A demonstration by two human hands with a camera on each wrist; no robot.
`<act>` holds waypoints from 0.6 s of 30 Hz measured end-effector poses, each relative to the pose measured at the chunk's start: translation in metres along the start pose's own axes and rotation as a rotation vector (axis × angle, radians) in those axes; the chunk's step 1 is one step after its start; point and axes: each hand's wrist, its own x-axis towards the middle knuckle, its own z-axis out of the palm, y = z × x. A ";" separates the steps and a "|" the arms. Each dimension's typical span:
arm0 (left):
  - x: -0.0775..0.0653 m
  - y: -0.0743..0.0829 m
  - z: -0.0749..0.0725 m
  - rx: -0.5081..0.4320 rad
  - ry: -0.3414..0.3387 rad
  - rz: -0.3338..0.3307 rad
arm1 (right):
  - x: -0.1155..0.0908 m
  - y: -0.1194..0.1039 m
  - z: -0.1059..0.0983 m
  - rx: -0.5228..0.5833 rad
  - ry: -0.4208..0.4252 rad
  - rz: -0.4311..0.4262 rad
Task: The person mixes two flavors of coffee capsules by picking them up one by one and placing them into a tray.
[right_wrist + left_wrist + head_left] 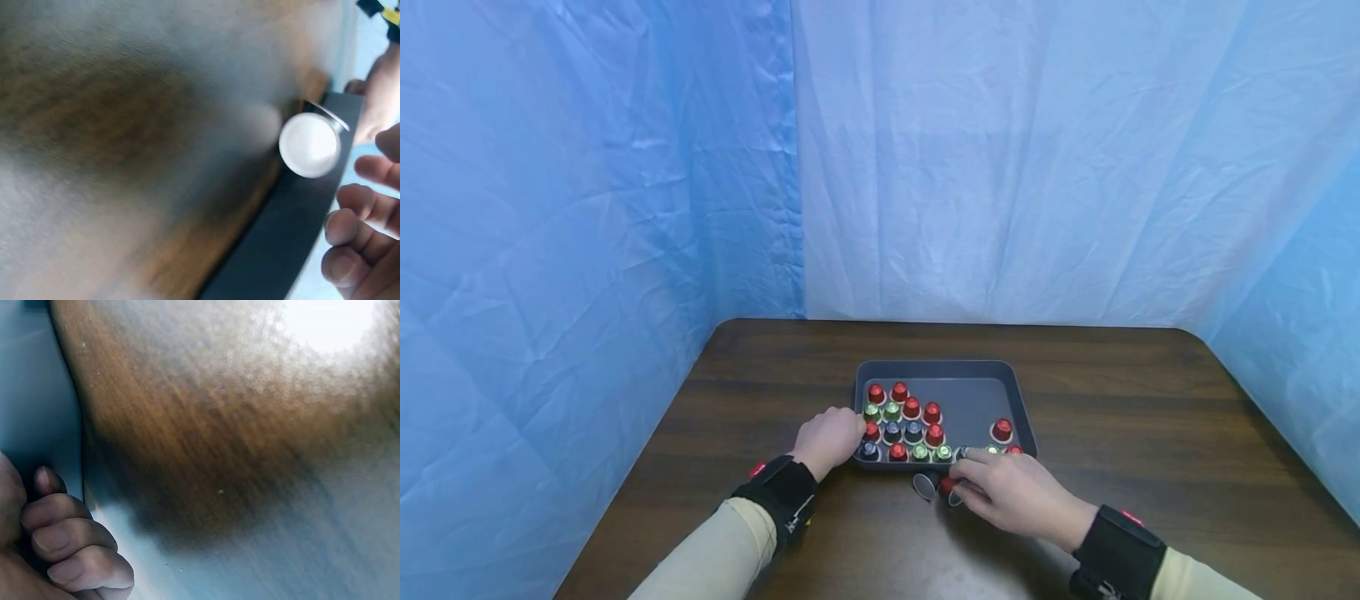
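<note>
A dark baking tray [973, 392] holds rows of red, green and dark coffee capsules [912, 407], most standing lid-down. At its left side, my left hand [831, 437] grips the rim, fingers curled in the left wrist view. Over the front rim reaches my right hand [1018, 492], its fingers loosely bent and apart, with no capsule visible between them. Close by its fingertips is a dark capsule [962, 452] in the front row. Just outside the front rim, a red capsule [948, 486] lies tipped under the right fingers. Beside it lies a dark capsule [926, 485], silver lid facing me.
The brown wooden table [1112, 400] stretches around the tray. Blue sheeting [1000, 167] hangs behind it and along both sides. One red capsule [1002, 430] stands apart at the tray's right.
</note>
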 end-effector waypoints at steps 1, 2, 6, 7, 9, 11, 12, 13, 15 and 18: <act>0.000 0.000 0.000 0.001 -0.001 0.003 | 0.000 0.000 0.001 0.001 -0.008 -0.004; 0.000 0.000 0.000 0.004 -0.002 0.006 | -0.001 -0.001 0.002 0.002 -0.018 -0.003; -0.001 0.000 -0.001 0.026 -0.009 0.022 | -0.004 0.000 0.008 0.010 -0.041 0.011; -0.001 0.000 -0.001 0.035 -0.012 0.028 | -0.005 0.001 0.009 0.008 -0.047 0.015; -0.002 0.000 -0.001 0.041 -0.012 0.033 | -0.007 0.002 0.012 0.002 -0.050 0.015; -0.002 -0.001 -0.001 0.047 -0.009 0.037 | -0.009 0.003 0.014 -0.010 -0.045 0.011; -0.002 -0.001 -0.001 0.043 -0.006 0.036 | -0.009 0.003 0.015 -0.018 -0.039 0.006; -0.002 0.000 -0.001 0.042 -0.005 0.035 | -0.010 0.003 0.016 -0.022 -0.035 0.003; -0.002 0.000 -0.002 0.040 -0.003 0.036 | -0.012 0.003 0.017 -0.020 -0.029 0.001; -0.002 0.000 -0.002 0.038 -0.004 0.038 | -0.013 0.003 0.018 0.000 -0.027 -0.002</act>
